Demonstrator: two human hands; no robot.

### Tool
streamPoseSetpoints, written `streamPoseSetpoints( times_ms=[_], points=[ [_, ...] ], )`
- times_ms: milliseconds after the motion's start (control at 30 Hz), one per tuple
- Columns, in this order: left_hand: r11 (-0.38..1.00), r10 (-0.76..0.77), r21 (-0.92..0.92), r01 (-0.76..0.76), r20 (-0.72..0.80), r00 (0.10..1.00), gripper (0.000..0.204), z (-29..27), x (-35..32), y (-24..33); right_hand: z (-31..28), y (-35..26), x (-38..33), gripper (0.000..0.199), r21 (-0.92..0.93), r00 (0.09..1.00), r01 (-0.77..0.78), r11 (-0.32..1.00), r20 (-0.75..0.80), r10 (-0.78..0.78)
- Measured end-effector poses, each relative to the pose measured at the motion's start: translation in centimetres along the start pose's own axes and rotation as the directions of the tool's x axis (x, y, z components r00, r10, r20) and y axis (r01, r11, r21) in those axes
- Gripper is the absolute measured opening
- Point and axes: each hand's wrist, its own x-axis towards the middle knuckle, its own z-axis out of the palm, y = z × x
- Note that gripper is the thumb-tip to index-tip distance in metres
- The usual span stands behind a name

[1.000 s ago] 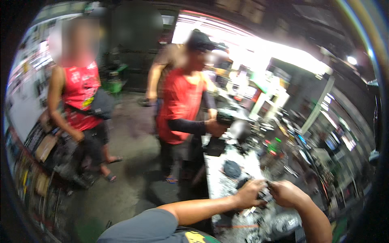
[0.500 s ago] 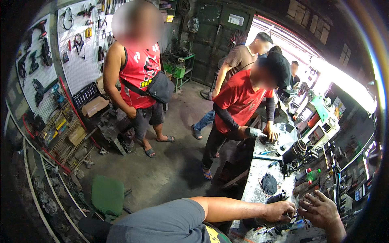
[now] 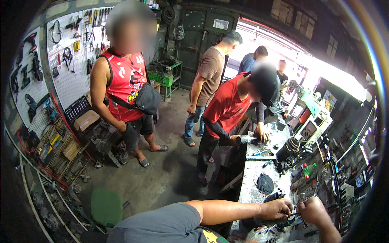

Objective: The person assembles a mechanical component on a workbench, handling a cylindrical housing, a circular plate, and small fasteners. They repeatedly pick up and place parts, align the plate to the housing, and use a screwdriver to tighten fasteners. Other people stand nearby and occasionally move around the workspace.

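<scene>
Over the workbench [image 3: 250, 178] my two hands are close together at the lower right. My left hand [image 3: 277, 209] is closed, its fingers pinched round a thin dark rod [image 3: 293, 214] that points toward the other hand. My right hand [image 3: 314, 211] is also closed, gripping a slim metal tool [image 3: 303, 221] whose end shows below the fingers. Its exact kind is too small to tell. A dark cylindrical part [image 3: 274, 197] lies just beyond my left hand, and a black cloth-like item [image 3: 265, 183] rests farther up the bench.
A co-worker in a red shirt [image 3: 231, 106] leans over the far bench end, holding a power tool [image 3: 244, 139]. Bottles [image 3: 309, 169] and a round, ribbed motor part [image 3: 288, 149] line the right side. Another person [image 3: 129, 87] stands left. A green chair [image 3: 106, 207] is behind my arm.
My right hand has gone from spread fingers to a closed grip on the slim metal tool. The scene has shifted left in view. The person in brown now stands more upright.
</scene>
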Motion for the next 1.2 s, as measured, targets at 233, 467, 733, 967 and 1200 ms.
streamPoseSetpoints(
  times_ms=[233, 467, 733, 967, 1200],
  points=[
    [0.999, 0.01, -0.031, -0.009, 0.027, 1.0, 0.016, -0.6, -0.1, 0.2, -2.7, 1.6, -0.2, 0.054, -0.427, 0.869, 0.287, 0.858, -0.261, -0.42],
    [0.932, 0.07, 0.345, -0.111, 0.128, 0.989, 0.097, -1.7, 3.0, -0.4, -3.2, 1.6, 0.5, 0.039, -0.522, 0.601, 0.743, 0.418, 0.248, -0.76],
    [0.999, -0.04, 0.028, 0.035, 0.235, 0.971, 0.046, -2.7, 4.6, 0.4, 0.3, 0.0, 1.4, 0.039, 0.196, 0.916, -0.267, 0.944, 0.357, 0.185],
    [0.988, -0.15, -0.006, 0.155, 0.208, 0.966, 0.056, -1.9, 3.8, 0.0, 0.7, 0.0, 1.0, 0.046, 0.215, 0.916, -0.347, 0.913, 0.288, 0.28],
    [0.92, -0.088, -0.307, 0.244, 0.444, 0.892, 0.018, -4.6, 4.5, -0.5, -3.6, 0.5, -0.3, 0.042, -0.201, 0.978, -0.061, 0.978, -0.209, 0.019]
  ],
)
